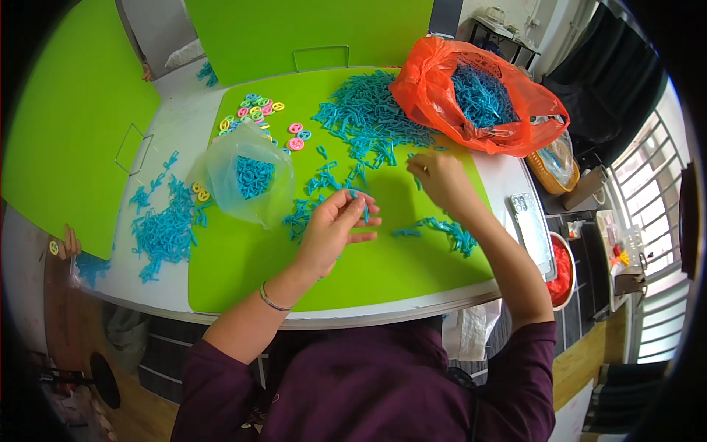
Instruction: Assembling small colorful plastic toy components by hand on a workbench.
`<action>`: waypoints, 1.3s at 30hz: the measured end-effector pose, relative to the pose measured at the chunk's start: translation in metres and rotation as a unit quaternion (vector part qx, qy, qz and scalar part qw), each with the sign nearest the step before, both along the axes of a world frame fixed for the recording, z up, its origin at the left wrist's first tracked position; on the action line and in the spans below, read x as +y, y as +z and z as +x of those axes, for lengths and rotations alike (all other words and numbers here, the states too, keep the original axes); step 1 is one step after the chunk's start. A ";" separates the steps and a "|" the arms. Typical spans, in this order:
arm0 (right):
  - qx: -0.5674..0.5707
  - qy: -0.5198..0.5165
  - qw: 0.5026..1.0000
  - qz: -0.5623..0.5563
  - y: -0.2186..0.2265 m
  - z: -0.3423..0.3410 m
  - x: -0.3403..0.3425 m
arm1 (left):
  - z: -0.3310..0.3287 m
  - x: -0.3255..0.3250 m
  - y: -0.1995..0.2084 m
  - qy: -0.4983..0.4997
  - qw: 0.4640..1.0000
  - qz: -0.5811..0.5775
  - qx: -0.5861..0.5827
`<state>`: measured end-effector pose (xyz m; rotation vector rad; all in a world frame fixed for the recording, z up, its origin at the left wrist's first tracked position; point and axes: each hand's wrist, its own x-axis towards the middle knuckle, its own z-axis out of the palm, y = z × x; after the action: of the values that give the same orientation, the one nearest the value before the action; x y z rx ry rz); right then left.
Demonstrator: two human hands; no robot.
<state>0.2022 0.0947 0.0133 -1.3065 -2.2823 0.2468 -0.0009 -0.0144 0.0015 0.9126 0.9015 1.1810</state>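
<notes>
Near the middle of the green mat (368, 283), my left hand (331, 230) pinches a small blue plastic piece (366, 214) between thumb and forefinger, its other fingers stretched out. To its right, my right hand (443, 180) is closed, fingers down, on another slim blue piece (418, 183) that hangs from its fingertips. Loose blue pieces (324, 179) lie just beyond my left hand. A small heap of linked-looking blue pieces (458, 237) rests below my right hand. Beyond both hands spreads a large pile of thin blue pieces (375, 107).
An orange-red plastic bag (427, 96) of blue pieces stands far right; a translucent bag (221, 173) of blue pieces stands left. Pastel rings (296, 144) lie behind. Green dividers (309, 33) border the table. Another person's hand (70, 241) shows far left. A phone (524, 214) lies right.
</notes>
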 end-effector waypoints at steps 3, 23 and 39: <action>-0.116 -0.059 0.989 0.073 -0.016 0.006 0.041 | 0.008 -0.004 -0.006 -0.052 0.998 -0.004 0.034; 0.386 0.093 0.914 -0.087 0.009 -0.015 -0.070 | 0.001 -0.003 -0.004 -0.089 0.965 -0.104 -0.225; 0.210 0.171 0.942 0.197 0.015 -0.021 -0.073 | -0.001 -0.004 -0.007 -0.069 0.952 -0.099 -0.280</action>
<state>0.1816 0.0219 0.0285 -0.5849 -2.0333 0.1538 -0.0020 -0.0184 -0.0052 0.4294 0.4736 1.1215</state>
